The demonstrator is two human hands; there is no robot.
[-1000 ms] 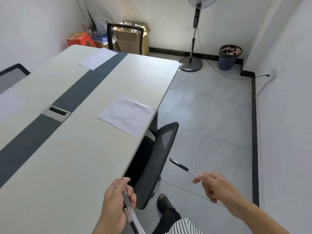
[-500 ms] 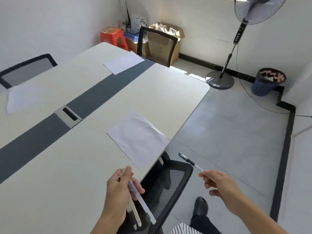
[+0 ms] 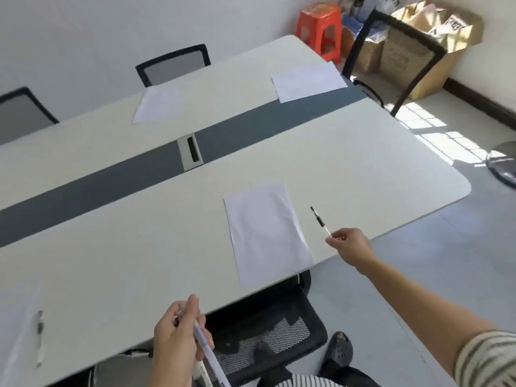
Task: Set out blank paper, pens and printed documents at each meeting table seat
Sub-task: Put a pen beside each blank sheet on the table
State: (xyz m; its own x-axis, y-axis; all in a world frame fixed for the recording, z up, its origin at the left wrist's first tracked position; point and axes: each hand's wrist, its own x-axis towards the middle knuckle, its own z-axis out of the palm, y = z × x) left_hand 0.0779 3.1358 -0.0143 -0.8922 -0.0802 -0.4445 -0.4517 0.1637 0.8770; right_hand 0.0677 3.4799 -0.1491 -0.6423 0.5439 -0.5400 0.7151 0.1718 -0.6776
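A white meeting table (image 3: 363,169) with a grey middle strip carries blank sheets. The nearest sheet (image 3: 266,233) lies at the front edge above a black mesh chair (image 3: 268,333). My right hand (image 3: 349,245) pinches the tail of a black-tipped pen (image 3: 319,222), which hangs over the table just right of that sheet. My left hand (image 3: 180,339) grips a bundle of pens (image 3: 208,350) near the table's front edge. At the far left another sheet (image 3: 16,339) has a pen (image 3: 40,342) lying on it. Two more sheets (image 3: 159,104) (image 3: 308,81) lie at the far seats.
Black mesh chairs stand at the far side (image 3: 174,62), the far left (image 3: 19,113) and the table's end (image 3: 396,57). A red stool (image 3: 321,26) and cardboard boxes (image 3: 444,32) fill the corner. A fan base (image 3: 505,166) sits at the right. A cable slot (image 3: 191,150) is in the strip.
My view has swung left over the table. My right hand has carried its pen from above the floor to over the tabletop beside the nearest sheet. My left hand keeps its pens.
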